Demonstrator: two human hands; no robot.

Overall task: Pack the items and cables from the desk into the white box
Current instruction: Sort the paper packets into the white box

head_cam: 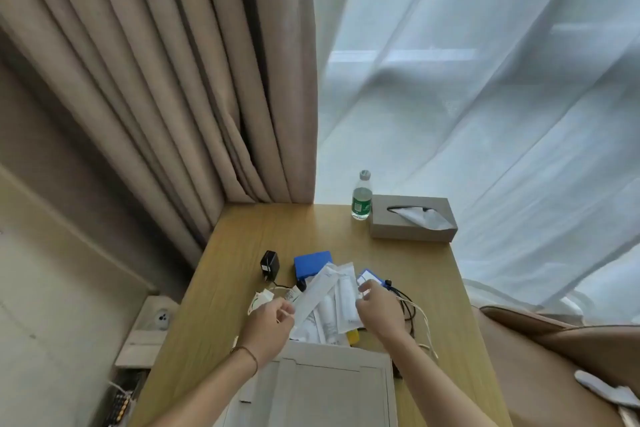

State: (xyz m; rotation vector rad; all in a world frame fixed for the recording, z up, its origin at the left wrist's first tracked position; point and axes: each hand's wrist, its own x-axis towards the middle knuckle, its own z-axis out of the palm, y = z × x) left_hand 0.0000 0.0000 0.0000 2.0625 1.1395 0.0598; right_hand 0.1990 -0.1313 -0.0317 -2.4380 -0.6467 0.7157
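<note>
Gathering seemed underway: the left hand (273,317) pinched a long white packet (320,291), right hand (375,305) fingers curled over sachets (341,302), next needing lowering into the white box (329,388).

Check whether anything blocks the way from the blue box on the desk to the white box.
Yes. Between the blue box and the white box lies a pile of white packets, with the left hand and right hand over it.

Matt wood-grain desk (408,274), matt cardboard white box (329,385), clear plastic bottle (362,196), sheer cloth curtain (485,97)
</note>
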